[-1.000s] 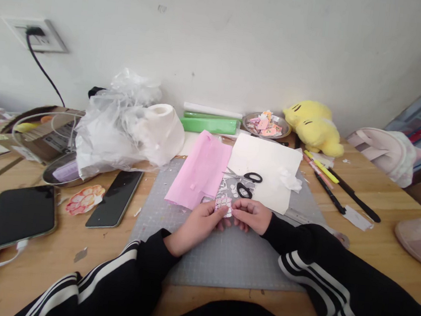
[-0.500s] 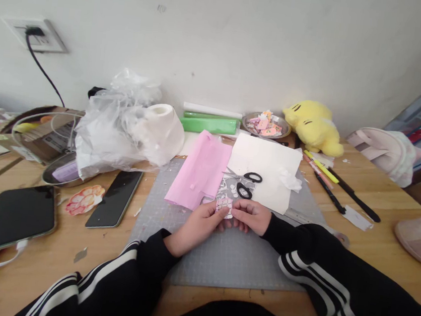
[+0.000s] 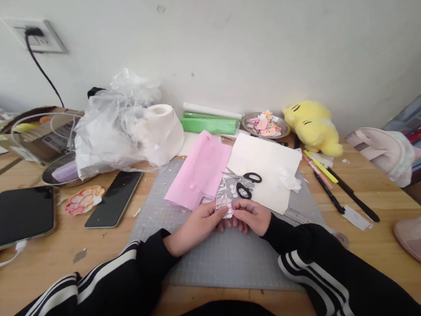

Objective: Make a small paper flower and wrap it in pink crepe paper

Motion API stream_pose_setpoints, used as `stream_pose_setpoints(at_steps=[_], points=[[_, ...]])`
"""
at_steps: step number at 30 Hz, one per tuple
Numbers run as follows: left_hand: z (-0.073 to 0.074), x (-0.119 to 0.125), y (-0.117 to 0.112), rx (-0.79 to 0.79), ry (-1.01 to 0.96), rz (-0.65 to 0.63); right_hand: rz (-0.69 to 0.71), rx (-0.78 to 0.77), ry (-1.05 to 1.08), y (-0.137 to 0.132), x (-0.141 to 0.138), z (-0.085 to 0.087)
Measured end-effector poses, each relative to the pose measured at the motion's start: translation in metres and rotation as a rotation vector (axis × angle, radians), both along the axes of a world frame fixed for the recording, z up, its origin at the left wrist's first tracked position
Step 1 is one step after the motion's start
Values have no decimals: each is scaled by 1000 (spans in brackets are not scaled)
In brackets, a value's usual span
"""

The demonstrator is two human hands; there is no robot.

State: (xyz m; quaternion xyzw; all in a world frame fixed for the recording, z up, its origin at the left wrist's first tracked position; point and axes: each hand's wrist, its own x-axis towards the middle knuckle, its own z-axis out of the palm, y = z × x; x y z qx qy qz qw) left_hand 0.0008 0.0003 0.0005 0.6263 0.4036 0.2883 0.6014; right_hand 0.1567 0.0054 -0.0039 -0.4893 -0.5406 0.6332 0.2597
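Observation:
A small pink-and-white patterned paper piece (image 3: 224, 203) is pinched between my two hands above the grey cutting mat (image 3: 221, 266). My left hand (image 3: 202, 224) grips its left side, thumb on top. At its right edge, the thumb and fingers of my right hand (image 3: 251, 217) close on it; the fingers underneath are partly hidden. Just beyond lie black-handled scissors (image 3: 245, 183), blades pointing left, over white paper scraps (image 3: 226, 185). A pink sheet (image 3: 198, 172) rests to the left of the scissors, and white paper (image 3: 266, 164) lies behind and to their right.
Two phones (image 3: 114, 200) and a red-orange paper cutout (image 3: 83, 199) lie left. Behind them stand a plastic bag (image 3: 103, 130) and a paper roll (image 3: 163, 132). A metal dish (image 3: 285, 131) of paper pieces, a yellow plush toy (image 3: 314, 129) and pens (image 3: 330, 193) are at right.
Both hands stay in nearly the same place. The patterned paper piece between them has shifted slightly, and my right fingers sit a touch further right.

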Motion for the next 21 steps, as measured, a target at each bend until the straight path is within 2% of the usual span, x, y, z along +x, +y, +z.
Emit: stream_pose_setpoints(at_steps=[8, 21], points=[[1, 1, -2, 11, 0, -34, -1, 25, 3, 0, 1, -3], [1, 2, -2, -7, -1, -22, -44, -17, 3, 0, -1, 0]])
